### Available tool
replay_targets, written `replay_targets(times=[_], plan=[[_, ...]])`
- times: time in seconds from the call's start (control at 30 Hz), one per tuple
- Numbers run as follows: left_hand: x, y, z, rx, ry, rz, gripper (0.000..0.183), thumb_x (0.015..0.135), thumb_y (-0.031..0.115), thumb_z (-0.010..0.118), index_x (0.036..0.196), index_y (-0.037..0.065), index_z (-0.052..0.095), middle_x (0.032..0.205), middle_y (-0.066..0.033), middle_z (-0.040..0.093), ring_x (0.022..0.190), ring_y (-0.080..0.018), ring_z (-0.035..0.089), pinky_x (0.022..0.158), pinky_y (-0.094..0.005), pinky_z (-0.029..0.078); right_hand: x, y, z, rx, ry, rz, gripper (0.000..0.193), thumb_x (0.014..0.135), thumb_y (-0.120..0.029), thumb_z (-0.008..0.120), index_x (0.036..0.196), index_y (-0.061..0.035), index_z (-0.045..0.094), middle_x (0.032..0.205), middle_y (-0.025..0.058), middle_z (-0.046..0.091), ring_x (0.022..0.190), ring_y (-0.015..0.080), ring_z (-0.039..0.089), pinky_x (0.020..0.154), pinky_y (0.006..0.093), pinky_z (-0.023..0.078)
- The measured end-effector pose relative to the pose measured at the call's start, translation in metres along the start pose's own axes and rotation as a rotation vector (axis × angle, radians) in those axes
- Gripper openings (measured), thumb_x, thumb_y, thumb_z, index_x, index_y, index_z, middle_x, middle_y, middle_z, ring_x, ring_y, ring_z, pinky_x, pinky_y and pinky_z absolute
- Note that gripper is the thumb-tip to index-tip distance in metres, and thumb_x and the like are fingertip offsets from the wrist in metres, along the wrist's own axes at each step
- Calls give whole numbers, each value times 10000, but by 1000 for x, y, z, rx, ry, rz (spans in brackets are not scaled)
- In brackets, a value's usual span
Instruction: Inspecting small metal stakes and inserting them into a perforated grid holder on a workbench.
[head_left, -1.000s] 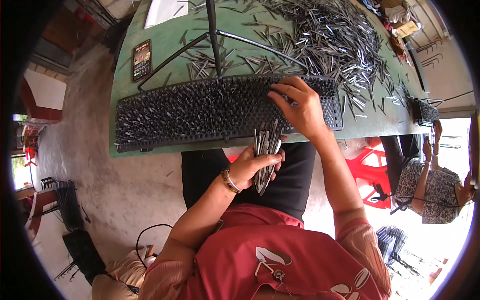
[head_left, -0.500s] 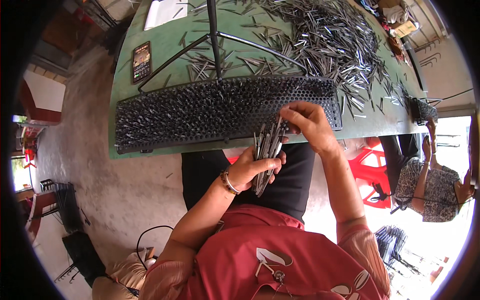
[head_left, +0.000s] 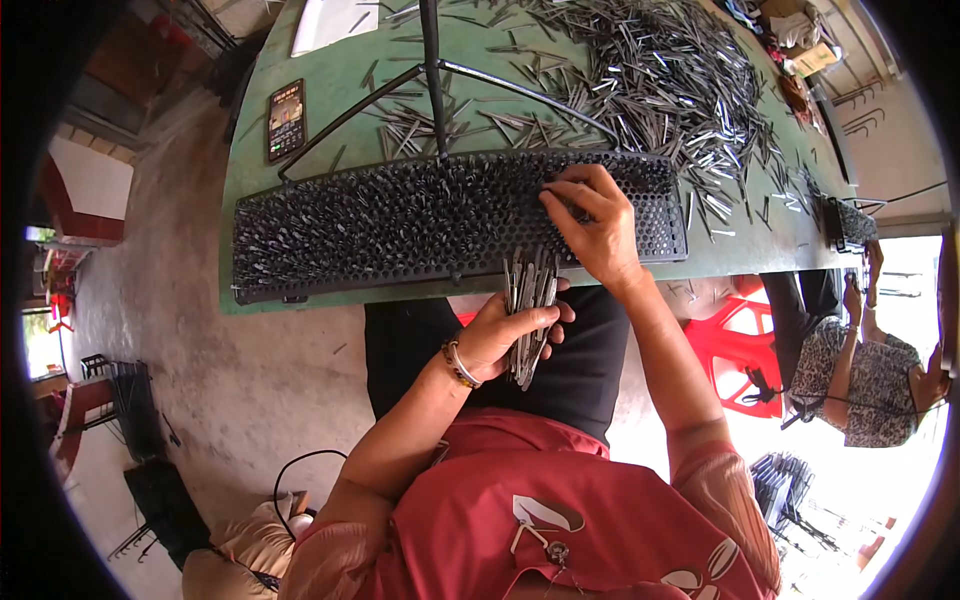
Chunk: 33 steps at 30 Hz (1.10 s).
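Observation:
A bundle of thin dark metal strips [head_left: 530,300] stands nearly upright in my left hand [head_left: 495,335], the thumb laid across its front. Just above it, my right hand [head_left: 600,225] reaches over the long black perforated rack [head_left: 655,200], thumb and fingertips pinched together near its holes. Whatever is in that pinch is too small and dark to make out. Strip ends stick up densely from the rack's left and middle parts, while bare holes show toward its right end. The rack lies along the near edge of the green table [head_left: 350,100].
A large pile of loose strips [head_left: 680,90] covers the table's far right. Black rods [head_left: 433,90] rise from the rack's back. A phone [head_left: 286,120] and white paper [head_left: 335,25] lie at left. Another person [head_left: 860,375] works at right beside a red stool [head_left: 725,350].
My right hand has moved up and slightly left, from the top of the bundle to the rack's holes. My left hand keeps its hold on the strips, almost in place.

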<state>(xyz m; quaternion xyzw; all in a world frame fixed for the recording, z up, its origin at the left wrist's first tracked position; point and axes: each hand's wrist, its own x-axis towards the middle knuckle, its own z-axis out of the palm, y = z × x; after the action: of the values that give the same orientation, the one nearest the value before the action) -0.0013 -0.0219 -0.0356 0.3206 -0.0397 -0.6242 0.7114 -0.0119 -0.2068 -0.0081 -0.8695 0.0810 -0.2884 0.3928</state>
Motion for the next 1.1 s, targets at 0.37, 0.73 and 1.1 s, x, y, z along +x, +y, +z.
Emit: replay_targets(times=[0.37, 0.73, 1.1], plan=[[-1, 4, 3, 15, -58, 96, 442, 865, 98, 615, 1274, 37, 459, 952, -83, 607, 742, -121, 590, 592, -253, 507, -10, -20, -36, 76, -282, 277, 156, 839, -121, 672, 856, 34, 672, 747, 64, 613, 655, 96, 545, 569, 243, 410], [5, -1, 6, -18, -5, 88, 411, 863, 92, 589, 1254, 52, 469, 952, -78, 596, 751, -111, 563, 606, -253, 494, -12, -22, -41, 8, -417, 373, 189, 858, -153, 661, 886, 34, 675, 695, 35, 631, 592, 69, 519, 537, 231, 421], [5, 1, 10, -4, 24, 54, 413, 878, 114, 588, 1262, 43, 452, 985, -104, 621, 738, -108, 586, 596, -250, 518, 8, -25, -35, 155, 10, 394, 177, 853, -159, 684, 890, 13, 664, 643, -18, 563, 583, 42, 447, 524, 220, 385]])
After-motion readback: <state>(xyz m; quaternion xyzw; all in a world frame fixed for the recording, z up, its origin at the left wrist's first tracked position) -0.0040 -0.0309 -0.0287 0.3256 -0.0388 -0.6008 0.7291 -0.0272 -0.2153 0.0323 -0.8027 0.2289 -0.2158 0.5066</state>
